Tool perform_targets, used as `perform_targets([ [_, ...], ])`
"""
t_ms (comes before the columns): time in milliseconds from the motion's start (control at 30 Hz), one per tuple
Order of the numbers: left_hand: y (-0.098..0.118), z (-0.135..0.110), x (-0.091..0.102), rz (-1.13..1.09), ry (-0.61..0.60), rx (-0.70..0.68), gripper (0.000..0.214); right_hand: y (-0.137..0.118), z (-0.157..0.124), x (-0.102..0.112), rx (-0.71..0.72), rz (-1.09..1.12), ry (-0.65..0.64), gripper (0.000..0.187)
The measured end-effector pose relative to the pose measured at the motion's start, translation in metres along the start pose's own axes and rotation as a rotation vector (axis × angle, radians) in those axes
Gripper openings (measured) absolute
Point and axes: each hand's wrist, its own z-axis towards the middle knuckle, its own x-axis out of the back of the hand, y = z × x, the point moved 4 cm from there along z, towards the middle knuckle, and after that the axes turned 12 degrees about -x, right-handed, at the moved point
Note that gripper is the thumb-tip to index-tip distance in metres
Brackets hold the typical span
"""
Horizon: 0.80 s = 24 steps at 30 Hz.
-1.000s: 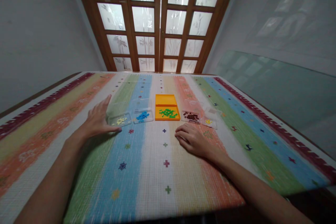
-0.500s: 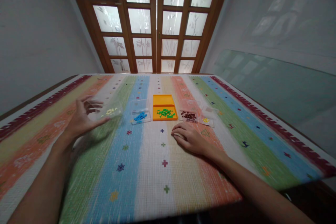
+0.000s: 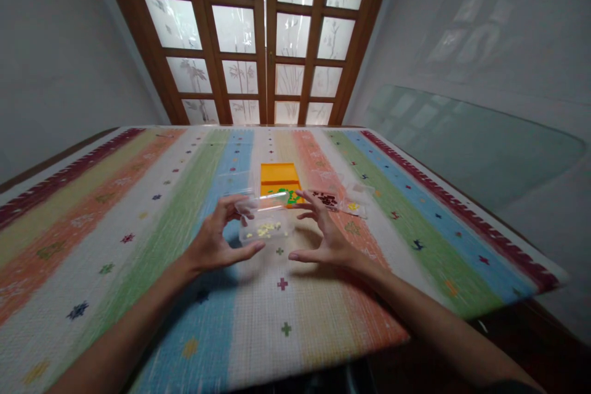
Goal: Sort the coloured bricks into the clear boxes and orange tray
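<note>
A clear plastic box (image 3: 266,221) with its lid raised hovers over the middle of the table, small pale yellow pieces (image 3: 269,229) lying in it. My left hand (image 3: 220,237) grips its left side, the thumb in front and the fingers behind. To the right of the box is my right hand (image 3: 323,231), its fingers spread and curved towards it, holding nothing. Just behind the box stands an open orange case (image 3: 278,173) with small green pieces (image 3: 293,196), partly covered by the box and my right fingertips.
Behind my right hand are a clear box of dark brown pieces (image 3: 329,199) and another of bright yellow pieces (image 3: 353,206). A striped tablecloth (image 3: 258,332) covers the table. Wooden doors with glass panes (image 3: 290,37) stand beyond its far edge.
My left hand has carried the clear box of pale yellow pieces from the left to the middle, hiding the blue pieces. My right hand has lifted and opened beside it.
</note>
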Motion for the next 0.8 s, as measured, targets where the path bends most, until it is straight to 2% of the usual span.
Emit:
perform_targets([
  [100, 0.006, -0.006, -0.019, -0.044, -0.023, 0.053, 0.061, -0.005, -0.003, -0.002, 0.05, 0.056, -0.018, 0.112],
  [200, 0.01, -0.006, -0.026, -0.108, -0.011, 0.096, 0.051, -0.01, -0.005, -0.005, 0.062, 0.085, -0.037, 0.104],
  [367, 0.015, -0.002, -0.028, -0.186, 0.021, 0.133, 0.036, -0.023, -0.004, -0.004, 0.155, 0.086, 0.048, 0.06],
  [433, 0.016, -0.001, -0.029, -0.2, 0.034, 0.152, 0.032, -0.029, -0.002, -0.002, 0.191, 0.11, 0.065, 0.049],
  [600, 0.018, -0.003, -0.035, -0.247, 0.042, 0.196, 0.028, -0.039, -0.002, -0.001, 0.224, 0.031, 0.05, 0.045],
  [800, 0.02, -0.004, -0.038, -0.26, 0.046, 0.195, 0.025, -0.036, -0.005, -0.002, 0.192, -0.027, 0.02, 0.042],
])
